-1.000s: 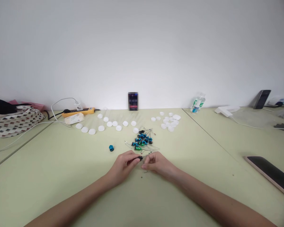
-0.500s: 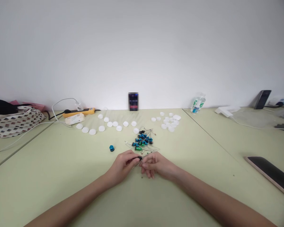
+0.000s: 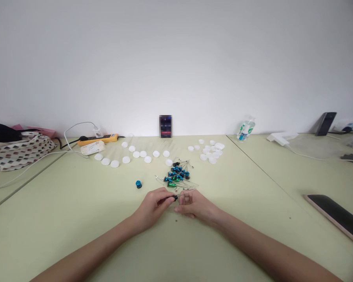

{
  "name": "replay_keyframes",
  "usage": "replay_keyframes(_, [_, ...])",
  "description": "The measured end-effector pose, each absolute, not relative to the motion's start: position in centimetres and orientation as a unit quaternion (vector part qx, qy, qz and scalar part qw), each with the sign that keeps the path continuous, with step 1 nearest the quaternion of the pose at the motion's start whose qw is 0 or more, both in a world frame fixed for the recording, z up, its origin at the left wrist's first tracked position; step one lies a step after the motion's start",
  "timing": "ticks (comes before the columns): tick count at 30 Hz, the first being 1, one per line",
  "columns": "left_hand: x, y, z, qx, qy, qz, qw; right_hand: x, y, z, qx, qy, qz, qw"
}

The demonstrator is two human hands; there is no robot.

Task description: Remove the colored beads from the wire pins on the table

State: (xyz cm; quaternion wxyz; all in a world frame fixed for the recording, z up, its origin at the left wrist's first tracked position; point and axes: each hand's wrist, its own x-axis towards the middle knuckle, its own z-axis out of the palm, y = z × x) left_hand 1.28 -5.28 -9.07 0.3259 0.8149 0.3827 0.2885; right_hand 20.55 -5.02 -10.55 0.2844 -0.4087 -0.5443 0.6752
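Observation:
My left hand (image 3: 156, 206) pinches a small black cylinder-like piece (image 3: 175, 198) between thumb and fingertips. A thin metal wire runs out from this piece toward the right. Close beside it is my right hand (image 3: 195, 204), its fingers curled and the thumb apart from them, with the wire passing over or against the fingers; whether it touches is hard to tell. Just beyond both hands lies a heap of blue, green and black metallic pieces with thin wires (image 3: 179, 174). A lone blue knob-like piece (image 3: 139, 184) stands left of the heap.
Clear tubes with white caps (image 3: 126, 159) lie in a row behind, and loose white caps (image 3: 212, 160) cluster to the right. A phone (image 3: 166, 126) leans on the wall. Also present are a power strip (image 3: 106, 138), a bottle (image 3: 246, 128) and a dark slab-like device (image 3: 337, 215).
The right hand's thumb and fingers have parted and drawn slightly right, away from the black piece. My left hand keeps its pinch, nearly in place.

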Motion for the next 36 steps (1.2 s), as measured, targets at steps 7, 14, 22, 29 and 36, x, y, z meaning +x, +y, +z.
replay_keyframes(7, [1.1, -5.1, -9.2, 0.815, 0.391, 0.286, 0.319, 20.6, -5.0, -10.6, -0.348, -0.549, 0.708, 0.278])
replay_keyframes(14, [1.1, -5.1, -9.2, 0.820, 0.398, 0.275, 0.306, 20.5, -5.1, -10.6, -0.431, -0.542, 0.663, 0.285])
replay_keyframes(22, [0.9, -5.0, -9.3, 0.856, 0.387, 0.246, 0.240, 20.4, -5.1, -10.6, -0.485, -0.558, 0.606, 0.295])
replay_keyframes(29, [0.2, -5.0, -9.1, 0.908, 0.359, 0.156, 0.146, 20.7, -4.8, -11.0, -0.486, -0.562, 0.589, 0.318])
replay_keyframes(36, [-1.1, -3.5, -8.6, 0.858, 0.430, 0.233, 0.159, 20.9, -4.8, -11.0, -0.493, -0.531, 0.608, 0.325])
